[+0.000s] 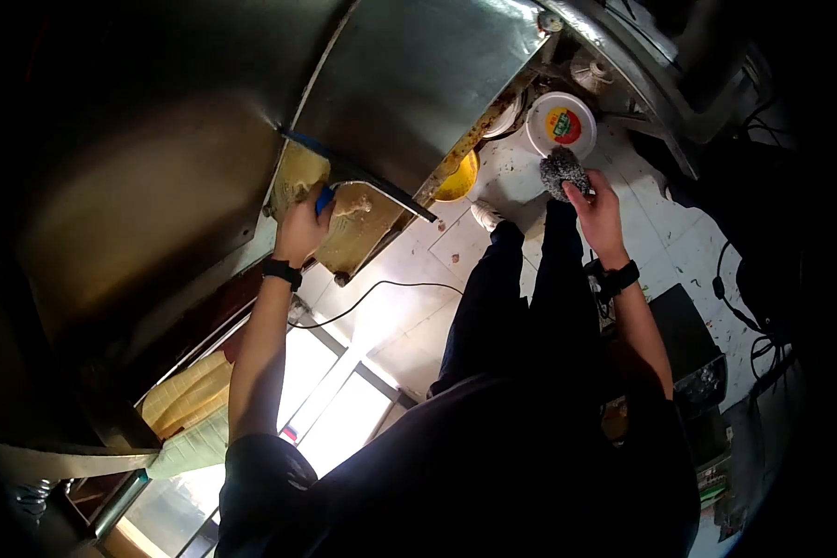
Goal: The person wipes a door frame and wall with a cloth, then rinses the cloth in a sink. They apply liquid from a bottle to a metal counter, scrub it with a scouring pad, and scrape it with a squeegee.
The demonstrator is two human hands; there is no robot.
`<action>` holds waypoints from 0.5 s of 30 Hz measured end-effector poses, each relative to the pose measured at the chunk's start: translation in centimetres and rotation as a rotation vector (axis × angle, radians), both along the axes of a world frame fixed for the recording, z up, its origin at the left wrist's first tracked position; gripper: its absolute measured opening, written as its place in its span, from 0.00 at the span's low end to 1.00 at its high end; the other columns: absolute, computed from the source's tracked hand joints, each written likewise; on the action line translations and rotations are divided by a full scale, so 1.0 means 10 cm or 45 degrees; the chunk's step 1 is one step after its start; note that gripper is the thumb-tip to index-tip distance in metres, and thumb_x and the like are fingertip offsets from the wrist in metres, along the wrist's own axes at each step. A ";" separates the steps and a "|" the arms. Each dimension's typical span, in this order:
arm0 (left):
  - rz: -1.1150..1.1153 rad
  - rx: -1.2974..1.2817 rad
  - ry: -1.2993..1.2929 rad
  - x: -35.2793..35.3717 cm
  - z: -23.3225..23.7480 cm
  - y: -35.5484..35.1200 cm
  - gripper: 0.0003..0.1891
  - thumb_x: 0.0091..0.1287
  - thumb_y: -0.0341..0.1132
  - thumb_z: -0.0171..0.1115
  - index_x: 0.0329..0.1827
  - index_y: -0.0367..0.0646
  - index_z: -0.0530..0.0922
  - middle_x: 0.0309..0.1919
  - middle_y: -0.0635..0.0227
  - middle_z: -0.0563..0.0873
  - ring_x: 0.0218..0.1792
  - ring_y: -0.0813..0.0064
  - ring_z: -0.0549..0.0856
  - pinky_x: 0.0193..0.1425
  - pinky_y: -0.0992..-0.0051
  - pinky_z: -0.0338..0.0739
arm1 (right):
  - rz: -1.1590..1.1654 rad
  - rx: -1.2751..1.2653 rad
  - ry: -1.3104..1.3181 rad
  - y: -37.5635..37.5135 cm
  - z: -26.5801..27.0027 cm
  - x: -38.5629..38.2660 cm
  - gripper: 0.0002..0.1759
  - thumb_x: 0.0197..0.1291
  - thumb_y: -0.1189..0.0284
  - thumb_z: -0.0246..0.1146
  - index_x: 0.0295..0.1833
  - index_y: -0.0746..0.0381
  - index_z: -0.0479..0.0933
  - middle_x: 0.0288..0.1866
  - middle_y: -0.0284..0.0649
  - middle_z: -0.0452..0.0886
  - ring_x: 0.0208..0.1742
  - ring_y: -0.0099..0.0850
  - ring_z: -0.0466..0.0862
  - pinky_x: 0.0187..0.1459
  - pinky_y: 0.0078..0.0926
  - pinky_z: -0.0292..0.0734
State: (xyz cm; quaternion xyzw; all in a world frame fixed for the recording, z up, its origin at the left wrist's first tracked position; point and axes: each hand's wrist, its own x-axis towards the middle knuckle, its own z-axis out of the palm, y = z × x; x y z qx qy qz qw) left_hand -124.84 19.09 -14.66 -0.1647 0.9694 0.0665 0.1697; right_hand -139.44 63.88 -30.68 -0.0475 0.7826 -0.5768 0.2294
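My left hand point(299, 228) is closed around the blue handle of a squeegee point(395, 192). Its long dark blade lies across a metal panel point(344, 232), where a brownish, wet-looking film shows. On the other side, my right hand point(601, 216) grips a grey steel wool scrubber point(564, 174) between thumb and fingers. The scrubber is held in the air, apart from the panel. In the view it overlaps the near rim of a white tub point(534, 130) with a red, yellow and green label.
A yellow bucket point(459, 179) stands partly under the metal unit's edge. A black cable point(381, 283) crosses the tiled floor point(437, 251), which has scattered debris. Yellowish and pale green cloths point(193, 437) hang at lower left. Dark boxes and cords are at the right.
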 end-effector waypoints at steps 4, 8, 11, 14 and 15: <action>0.125 -0.003 -0.216 0.47 0.06 -0.20 0.22 0.70 0.45 0.62 0.61 0.40 0.79 0.34 0.39 0.85 0.37 0.39 0.86 0.43 0.49 0.81 | 0.004 -0.027 -0.035 -0.10 0.03 0.16 0.15 0.67 0.68 0.68 0.50 0.69 0.78 0.40 0.44 0.79 0.36 0.30 0.81 0.36 0.27 0.76; 0.227 -0.015 -0.331 0.89 0.11 -0.33 0.24 0.70 0.45 0.63 0.62 0.38 0.78 0.34 0.39 0.85 0.38 0.39 0.86 0.43 0.49 0.81 | 0.040 -0.059 0.030 -0.24 0.11 0.26 0.15 0.67 0.70 0.67 0.51 0.69 0.78 0.44 0.45 0.80 0.37 0.30 0.82 0.38 0.26 0.77; 0.226 -0.031 -0.293 1.18 0.07 -0.41 0.24 0.69 0.45 0.63 0.63 0.38 0.78 0.35 0.38 0.85 0.38 0.39 0.86 0.43 0.49 0.81 | 0.047 -0.036 0.071 -0.34 0.26 0.34 0.15 0.67 0.70 0.67 0.53 0.69 0.78 0.45 0.45 0.80 0.39 0.30 0.82 0.38 0.26 0.78; 0.153 -0.029 -0.175 1.35 0.00 -0.49 0.25 0.69 0.44 0.64 0.64 0.38 0.78 0.36 0.38 0.85 0.39 0.39 0.86 0.44 0.49 0.81 | 0.026 -0.067 0.136 -0.39 0.15 0.46 0.13 0.69 0.68 0.67 0.47 0.68 0.77 0.36 0.34 0.78 0.37 0.19 0.76 0.37 0.19 0.72; 0.111 -0.016 -0.112 1.39 -0.01 -0.49 0.25 0.68 0.44 0.64 0.64 0.38 0.78 0.37 0.38 0.85 0.40 0.40 0.86 0.45 0.49 0.81 | 0.027 -0.065 0.132 -0.40 0.16 0.52 0.13 0.69 0.68 0.67 0.47 0.68 0.77 0.36 0.34 0.78 0.37 0.19 0.76 0.37 0.19 0.72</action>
